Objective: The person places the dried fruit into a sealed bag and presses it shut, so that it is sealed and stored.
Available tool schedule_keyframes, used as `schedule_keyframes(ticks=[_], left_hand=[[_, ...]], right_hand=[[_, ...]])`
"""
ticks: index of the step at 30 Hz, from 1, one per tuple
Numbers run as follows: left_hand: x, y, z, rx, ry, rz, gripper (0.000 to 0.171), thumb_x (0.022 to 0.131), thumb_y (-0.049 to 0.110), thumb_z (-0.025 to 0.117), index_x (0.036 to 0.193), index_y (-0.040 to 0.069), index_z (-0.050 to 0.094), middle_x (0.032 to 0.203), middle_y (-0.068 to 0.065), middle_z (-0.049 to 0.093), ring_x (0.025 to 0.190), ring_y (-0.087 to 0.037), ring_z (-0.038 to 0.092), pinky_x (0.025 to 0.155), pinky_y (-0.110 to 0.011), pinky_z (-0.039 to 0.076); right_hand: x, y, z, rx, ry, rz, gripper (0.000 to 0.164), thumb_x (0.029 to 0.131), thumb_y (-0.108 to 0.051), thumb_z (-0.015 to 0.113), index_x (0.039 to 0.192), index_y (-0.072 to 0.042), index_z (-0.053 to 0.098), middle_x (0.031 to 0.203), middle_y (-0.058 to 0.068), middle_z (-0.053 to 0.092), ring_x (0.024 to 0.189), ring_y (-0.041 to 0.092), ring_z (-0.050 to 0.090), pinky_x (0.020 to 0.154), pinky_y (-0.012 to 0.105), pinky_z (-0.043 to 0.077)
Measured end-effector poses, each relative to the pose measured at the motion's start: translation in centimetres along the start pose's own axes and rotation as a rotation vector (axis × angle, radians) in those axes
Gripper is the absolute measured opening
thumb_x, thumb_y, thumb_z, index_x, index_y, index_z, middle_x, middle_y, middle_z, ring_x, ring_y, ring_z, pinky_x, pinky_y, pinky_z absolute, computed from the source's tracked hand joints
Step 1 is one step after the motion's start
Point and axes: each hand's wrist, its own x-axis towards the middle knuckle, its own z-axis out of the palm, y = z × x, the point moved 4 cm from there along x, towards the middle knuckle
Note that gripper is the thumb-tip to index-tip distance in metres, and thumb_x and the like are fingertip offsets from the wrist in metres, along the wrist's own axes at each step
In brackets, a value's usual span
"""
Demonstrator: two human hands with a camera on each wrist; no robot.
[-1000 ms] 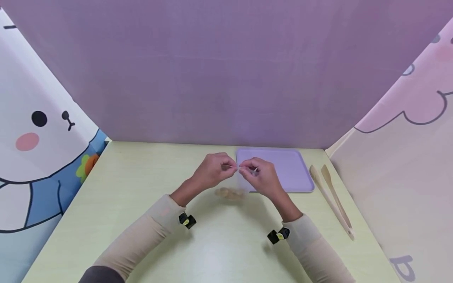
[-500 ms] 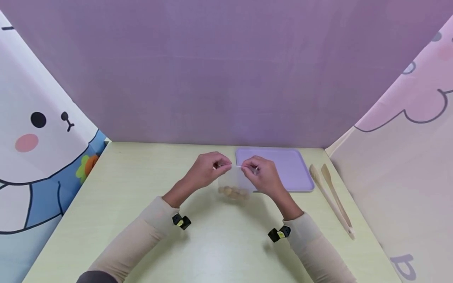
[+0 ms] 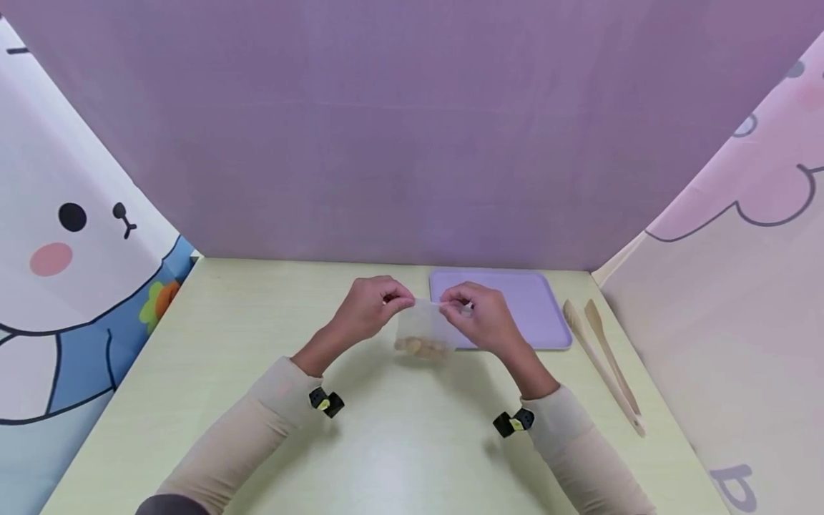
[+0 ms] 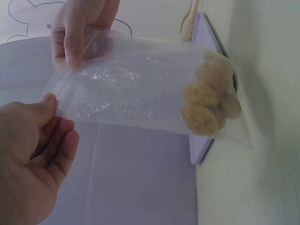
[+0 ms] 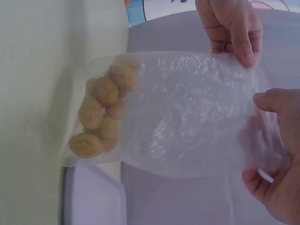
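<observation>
A translucent plastic zip bag (image 4: 136, 89) hangs upright above the table, between both hands. At its bottom lie several round brown, rough-skinned lumps that look like walnuts (image 5: 105, 91). My left hand (image 3: 367, 307) pinches one top corner of the bag between thumb and index finger, the other fingers loosely curled. My right hand (image 3: 479, 315) pinches the top edge nearer the opposite corner, part of its fingers showing through the film in the right wrist view. The top edge is stretched straight between the two hands.
A lilac tray (image 3: 531, 311) lies behind the right hand at the table's back. To its right, two long wooden utensils (image 3: 608, 365) lie side by side, slanting toward the front. A purple cloth wall (image 3: 412, 143) stands along the back edge of the pale table (image 3: 270, 300).
The left hand has slid left along the bag's top edge, away from the right hand, so the bag is spread wider. The right hand has barely moved.
</observation>
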Motion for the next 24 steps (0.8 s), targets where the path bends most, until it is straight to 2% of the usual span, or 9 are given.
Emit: schedule_keyframes(ticks=[4,9,16,24], left_hand=[[0.1,0.3,0.1,0.003,-0.003,0.031,0.006,0.09,0.019,0.078,0.088,0.013,0.08,0.079,0.002,0.072,0.065,-0.005,0.052,0.059,-0.02,0.045],[0.1,0.3,0.2,-0.013,-0.011,0.04,0.007,0.091,0.019,0.077,0.09,0.014,0.08,0.081,0.002,0.074,0.065,-0.004,0.052,0.059,-0.02,0.046],[-0.2,0.6,0.0,0.004,-0.015,0.07,0.007,0.09,0.019,0.077,0.091,0.013,0.08,0.085,0.001,0.076,0.071,-0.005,0.061,0.063,-0.02,0.051],[-0.3,1.0,-0.6,0.044,0.028,0.125,0.006,0.09,0.018,0.077,0.091,0.012,0.08,0.082,0.001,0.074,0.068,-0.005,0.06,0.062,-0.02,0.051]], right_hand=[[0.6,-1.5,0.4,-0.118,-0.045,-0.041,0.012,0.084,-0.014,0.081,0.096,-0.011,0.078,0.094,0.004,0.078,0.084,0.019,0.073,0.074,0.037,0.059],[1.3,-3.0,0.9,-0.247,-0.058,-0.082,0.008,0.088,-0.023,0.08,0.093,-0.016,0.08,0.089,-0.002,0.077,0.079,0.016,0.072,0.066,0.033,0.056],[1.5,-3.2,1.0,-0.223,-0.063,-0.092,0.007,0.089,-0.021,0.078,0.088,-0.014,0.08,0.083,-0.001,0.076,0.073,0.018,0.072,0.063,0.032,0.055],[1.5,-2.7,0.5,-0.183,-0.052,-0.088,0.005,0.087,-0.019,0.08,0.088,-0.014,0.08,0.087,0.0,0.078,0.075,0.014,0.073,0.067,0.034,0.057]])
